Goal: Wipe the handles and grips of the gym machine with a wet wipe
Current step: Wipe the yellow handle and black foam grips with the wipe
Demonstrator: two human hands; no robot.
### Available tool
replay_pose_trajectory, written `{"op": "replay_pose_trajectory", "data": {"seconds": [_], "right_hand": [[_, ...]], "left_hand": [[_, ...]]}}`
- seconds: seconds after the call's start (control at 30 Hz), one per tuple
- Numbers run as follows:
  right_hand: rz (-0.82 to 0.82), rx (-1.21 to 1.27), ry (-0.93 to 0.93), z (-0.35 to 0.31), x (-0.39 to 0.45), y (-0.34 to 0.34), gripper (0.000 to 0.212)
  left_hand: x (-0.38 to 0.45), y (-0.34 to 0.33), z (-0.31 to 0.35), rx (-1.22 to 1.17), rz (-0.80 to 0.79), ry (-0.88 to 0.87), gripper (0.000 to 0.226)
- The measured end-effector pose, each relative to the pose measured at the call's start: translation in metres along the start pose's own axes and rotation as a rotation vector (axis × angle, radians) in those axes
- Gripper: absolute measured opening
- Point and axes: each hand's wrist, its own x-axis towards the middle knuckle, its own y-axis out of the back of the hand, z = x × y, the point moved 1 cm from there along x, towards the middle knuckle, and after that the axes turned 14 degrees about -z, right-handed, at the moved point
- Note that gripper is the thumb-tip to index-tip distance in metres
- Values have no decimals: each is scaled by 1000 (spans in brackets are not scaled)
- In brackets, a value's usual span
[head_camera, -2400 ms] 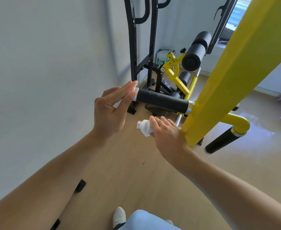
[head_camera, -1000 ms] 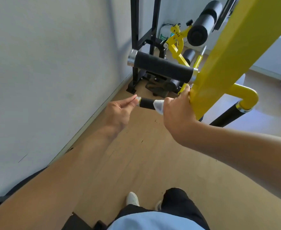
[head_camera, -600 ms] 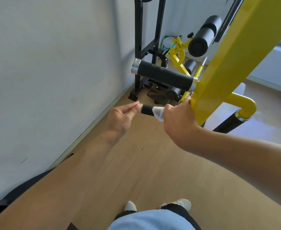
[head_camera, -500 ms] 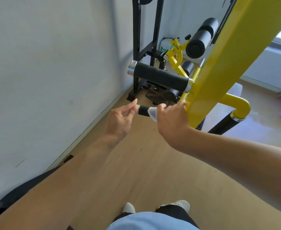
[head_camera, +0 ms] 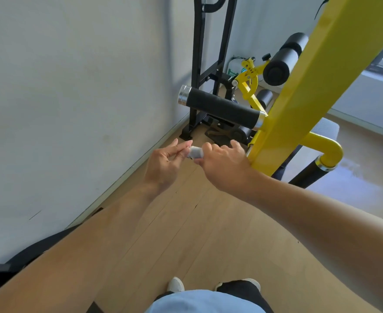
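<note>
right hand (head_camera: 224,164): gripping wet wipe (head_camera: 196,152) around lower handle's tip, beneath foam grip (head_camera: 222,108)
left hand (head_camera: 165,163): fingers straight, touching wipe's end
risk: wipe slipping off, tip missed

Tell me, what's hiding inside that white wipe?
The wet wipe is wrapped around a small handle of the yellow gym machine. The right hand grips it there, and the left hand's fingertips touch its end. The handle itself is almost fully covered.
</note>
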Motion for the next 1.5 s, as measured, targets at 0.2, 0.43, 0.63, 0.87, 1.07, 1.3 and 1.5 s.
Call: {"op": "replay_pose_trajectory", "data": {"seconds": [0.2, 0.43, 0.63, 0.87, 1.07, 1.3, 1.5], "right_hand": [[70, -19, -18, -2, -2, -4, 42], [9, -153, -62, -1, -7, 1, 31], [-32, -353, -170, 10, -18, 2, 32], [63, -120, -36, -4, 0, -1, 35], [-174, -708, -207, 15, -42, 11, 44], [100, -265, -19, -13, 12, -3, 33], [-57, -573, -213, 14, -23, 7, 36]], "left_hand": [[-2, -3, 3, -97, 2, -6, 29], [-1, 0, 0, -136, -20, -15, 26], [-1, -5, 6, -220, 22, 24, 25], [1, 2, 8, -156, -7, -2, 26], [1, -6, 3, -243, 9, 37, 23], [6, -4, 10, -210, -29, 13, 26], [11, -1, 10, -221, -21, 38, 25]]}}
